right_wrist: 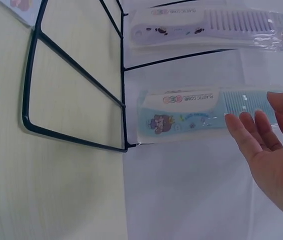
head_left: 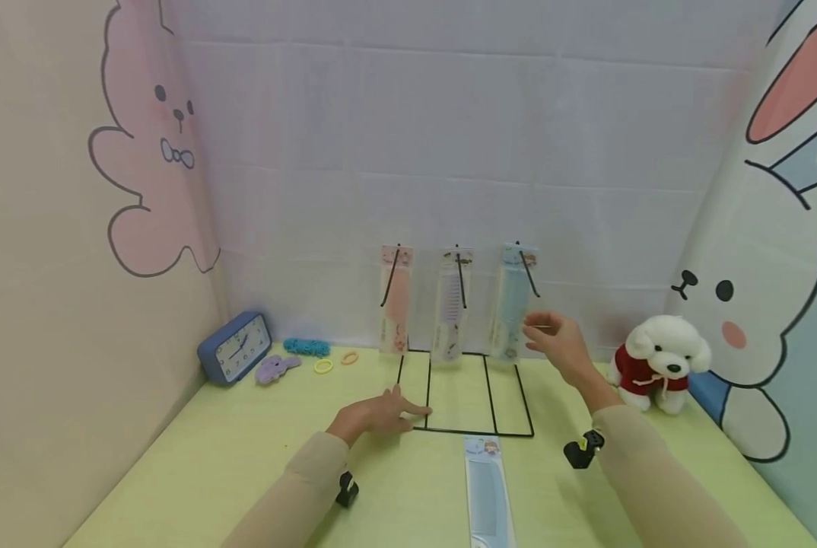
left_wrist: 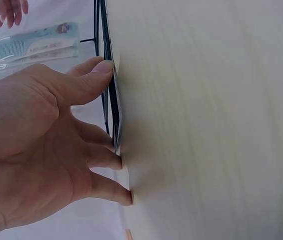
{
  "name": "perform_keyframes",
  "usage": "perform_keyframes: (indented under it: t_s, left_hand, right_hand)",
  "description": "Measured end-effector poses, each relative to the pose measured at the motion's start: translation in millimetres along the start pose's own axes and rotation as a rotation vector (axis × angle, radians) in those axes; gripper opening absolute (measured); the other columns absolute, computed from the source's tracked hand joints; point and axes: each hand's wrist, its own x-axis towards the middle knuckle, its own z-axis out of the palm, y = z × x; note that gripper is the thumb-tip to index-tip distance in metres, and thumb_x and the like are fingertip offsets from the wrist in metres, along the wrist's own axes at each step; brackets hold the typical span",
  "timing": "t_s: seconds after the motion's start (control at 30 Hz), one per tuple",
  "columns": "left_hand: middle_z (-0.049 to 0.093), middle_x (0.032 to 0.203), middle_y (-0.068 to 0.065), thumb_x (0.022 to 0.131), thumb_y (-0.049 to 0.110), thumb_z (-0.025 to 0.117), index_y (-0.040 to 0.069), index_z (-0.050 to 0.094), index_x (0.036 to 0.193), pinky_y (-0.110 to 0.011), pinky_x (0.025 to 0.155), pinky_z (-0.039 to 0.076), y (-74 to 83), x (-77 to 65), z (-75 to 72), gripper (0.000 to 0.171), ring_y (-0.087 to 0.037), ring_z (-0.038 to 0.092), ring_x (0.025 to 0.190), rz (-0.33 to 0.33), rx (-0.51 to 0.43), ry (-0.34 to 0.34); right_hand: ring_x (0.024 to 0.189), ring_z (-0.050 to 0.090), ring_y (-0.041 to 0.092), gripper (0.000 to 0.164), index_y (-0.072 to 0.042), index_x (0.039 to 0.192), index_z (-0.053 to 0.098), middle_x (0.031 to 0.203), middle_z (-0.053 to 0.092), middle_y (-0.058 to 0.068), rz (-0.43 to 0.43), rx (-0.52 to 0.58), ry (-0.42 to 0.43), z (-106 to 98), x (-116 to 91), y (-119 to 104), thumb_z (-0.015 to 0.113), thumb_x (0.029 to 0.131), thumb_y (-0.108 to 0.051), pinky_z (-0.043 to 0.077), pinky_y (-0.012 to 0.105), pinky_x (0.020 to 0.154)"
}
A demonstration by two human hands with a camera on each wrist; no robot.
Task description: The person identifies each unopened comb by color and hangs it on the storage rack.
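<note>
A black wire rack (head_left: 494, 392) stands on the table, with three packaged plastic combs hanging from its hooks: a pink comb (head_left: 398, 304), a purple comb (head_left: 451, 304) and a blue comb (head_left: 513, 304). My left hand (head_left: 381, 413) rests at the left of the rack's base; its thumb (left_wrist: 101, 70) touches the wire and the other fingertips meet the table. Beside the blue comb, my right hand (head_left: 557, 342) is raised with relaxed fingers and holds nothing. Whether it touches the comb's wrapper I cannot tell. Another packaged comb (head_left: 488, 495) lies flat in front of the rack.
At the back left are a blue clock (head_left: 236, 348), a purple item (head_left: 274, 368), a teal bundle (head_left: 306, 347), a yellow ring (head_left: 322, 366) and an orange ring (head_left: 350, 357). A white plush dog (head_left: 665, 354) in red sits at the right. A pale curtain (head_left: 449, 152) backs the table.
</note>
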Motion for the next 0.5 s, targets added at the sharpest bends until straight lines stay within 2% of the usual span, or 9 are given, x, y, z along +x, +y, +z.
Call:
perform_keyframes:
  t_s: [0.27, 0.5]
  left_hand:
    - [0.013, 0.160, -0.033, 0.103, 0.022, 0.057, 0.037, 0.056, 0.143, -0.063, 0.111, 0.025, 0.2, 0.9, -0.4, 0.043, -0.049, 0.013, 0.147, -0.008, 0.006, 0.005]
    - [0.013, 0.159, -0.033, 0.103, 0.024, 0.057, 0.037, 0.056, 0.143, -0.064, 0.112, 0.024, -0.8, 1.2, 0.4, 0.042, -0.049, 0.013, 0.147, -0.006, -0.004, 0.003]
  right_hand:
    - [0.098, 0.066, 0.010, 0.036, 0.013, 0.122, 0.057, 0.124, 0.056, 0.033, -0.092, 0.026, -0.036, 8.3, -25.1, -22.8, 0.065, 0.099, -0.014, 0.057, 0.029, 0.081]
    - [0.097, 0.068, 0.014, 0.031, 0.009, 0.119, 0.061, 0.116, 0.063, 0.025, -0.087, -0.038, -0.100, 21.7, -62.3, -37.0, 0.066, 0.097, -0.012, 0.057, 0.029, 0.080]
